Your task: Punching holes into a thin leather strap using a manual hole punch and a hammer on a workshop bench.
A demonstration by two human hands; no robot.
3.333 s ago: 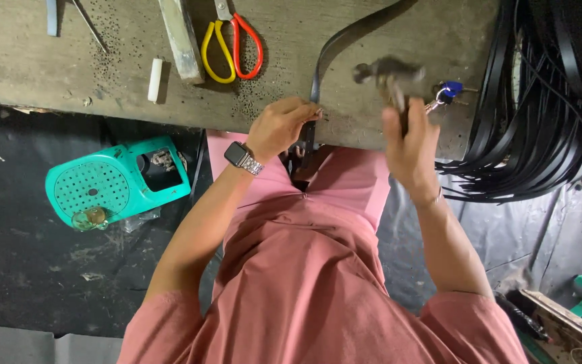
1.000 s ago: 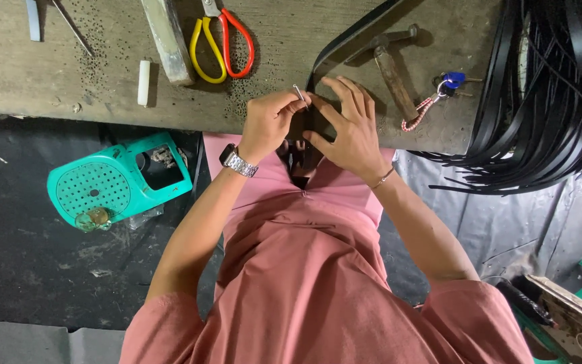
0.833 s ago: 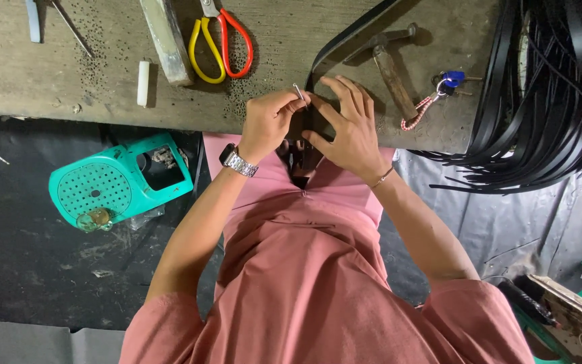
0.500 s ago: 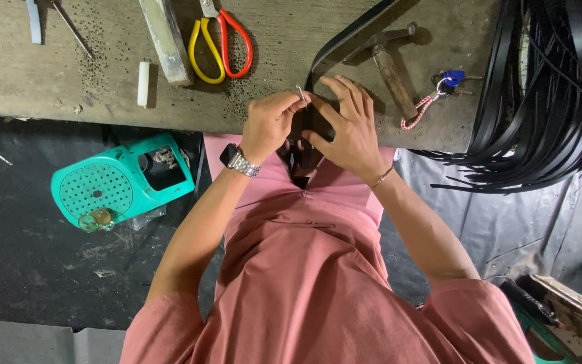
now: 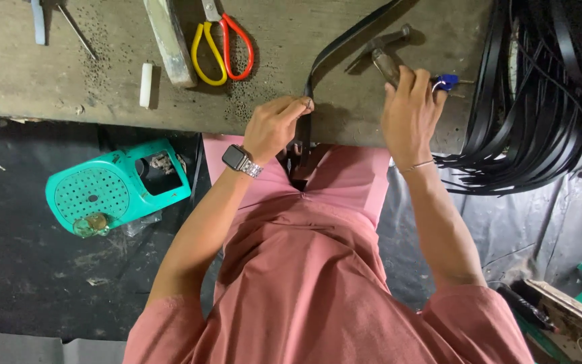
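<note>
Spanning the far side, a worn wooden bench (image 5: 69, 74), with a big heap of black straps (image 5: 540, 101) piled at its right end. Below left on the dark floor, a teal plastic housing (image 5: 116, 189). Nearer the middle of the bench, yellow-and-red scissors (image 5: 222, 44) and a pale wooden block (image 5: 168, 40), well apart from the work. Running diagonally from far right down to the bench's near edge, one black strap (image 5: 345, 40), its near end pinched at the edge by the left hand (image 5: 274, 125), fingers closed narrow on it, smartwatch (image 5: 237, 158) on that wrist. Just to the right, the right hand (image 5: 409, 111) curled over the handle of a hammer (image 5: 385, 57) lying on the bench, head pointing far; grip looks closed, though a firm hold cannot be told. Beside its fingers, a small blue tag (image 5: 447, 81). Judging by this: strap positioned and held, hammer taken up, striking not yet done.
</note>
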